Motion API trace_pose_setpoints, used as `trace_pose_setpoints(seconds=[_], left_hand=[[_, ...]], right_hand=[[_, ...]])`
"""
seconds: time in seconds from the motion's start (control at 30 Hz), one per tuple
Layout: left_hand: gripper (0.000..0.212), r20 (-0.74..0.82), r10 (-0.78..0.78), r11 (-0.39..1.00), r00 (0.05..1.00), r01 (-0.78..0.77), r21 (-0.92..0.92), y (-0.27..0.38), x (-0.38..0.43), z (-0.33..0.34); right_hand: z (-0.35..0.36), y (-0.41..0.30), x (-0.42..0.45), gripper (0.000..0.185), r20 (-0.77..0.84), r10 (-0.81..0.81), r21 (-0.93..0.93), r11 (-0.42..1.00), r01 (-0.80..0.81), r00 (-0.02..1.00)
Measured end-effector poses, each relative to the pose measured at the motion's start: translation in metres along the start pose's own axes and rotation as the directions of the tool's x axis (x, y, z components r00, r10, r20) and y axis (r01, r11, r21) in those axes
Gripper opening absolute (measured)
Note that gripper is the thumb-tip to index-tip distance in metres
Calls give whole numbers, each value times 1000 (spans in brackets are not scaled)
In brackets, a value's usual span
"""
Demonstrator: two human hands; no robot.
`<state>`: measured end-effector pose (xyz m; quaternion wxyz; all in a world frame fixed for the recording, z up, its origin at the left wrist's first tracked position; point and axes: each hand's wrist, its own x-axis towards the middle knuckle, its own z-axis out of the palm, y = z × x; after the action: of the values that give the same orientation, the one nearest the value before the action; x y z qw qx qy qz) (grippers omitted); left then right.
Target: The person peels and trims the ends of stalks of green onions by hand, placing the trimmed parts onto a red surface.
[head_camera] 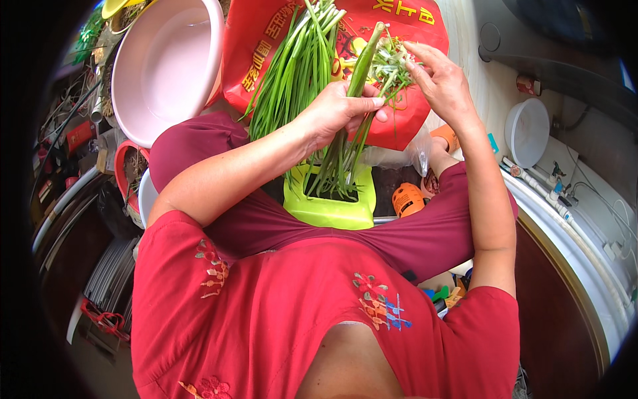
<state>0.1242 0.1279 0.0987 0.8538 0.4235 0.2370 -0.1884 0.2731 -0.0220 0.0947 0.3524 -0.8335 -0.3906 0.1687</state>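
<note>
My left hand (pixel 344 107) grips a small bunch of green leafy stalks (pixel 363 70), their pale cut end pointing up and the thin leaves hanging down. To its right, my right hand (pixel 438 80) is raised with thumb and forefinger apart, close to a heap of pale and green vegetable trimmings (pixel 391 62). That heap lies on a red plastic bag (pixel 418 114) printed with yellow writing. Left of the held bunch, a larger pile of long green stalks with whitish ends (pixel 294 75) rests on the same bag. Whether the right fingertips touch the trimmings is hard to tell.
A pink plastic basin (pixel 167 70) stands at the upper left. Below the held leaves is a lime-green plastic stool (pixel 329 212). An orange slipper (pixel 408 199) lies right of it. At the far right are a white bowl (pixel 527 132) and white pipes (pixel 543 192).
</note>
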Motion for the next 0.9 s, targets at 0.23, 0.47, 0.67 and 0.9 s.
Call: trace_pose_setpoints(seconds=[0.23,0.47,0.67,0.9], left_hand=[[20,-69,38,999,997,-40,-22,6,1,2],[20,-102,75,997,992,-76,-3,6,4,5],[25,-157,100,995,983,-96,30,2,9,0],[18,-31,29,997,999,-31,-68,7,4,8]], right_hand=[[-16,-26,0,32,489,345,660,453,-599,801],[9,-39,-15,29,368,339,592,632,-500,866],[-2,-38,-11,26,408,447,859,108,-501,796],[4,-51,-17,25,428,436,699,395,-596,792]])
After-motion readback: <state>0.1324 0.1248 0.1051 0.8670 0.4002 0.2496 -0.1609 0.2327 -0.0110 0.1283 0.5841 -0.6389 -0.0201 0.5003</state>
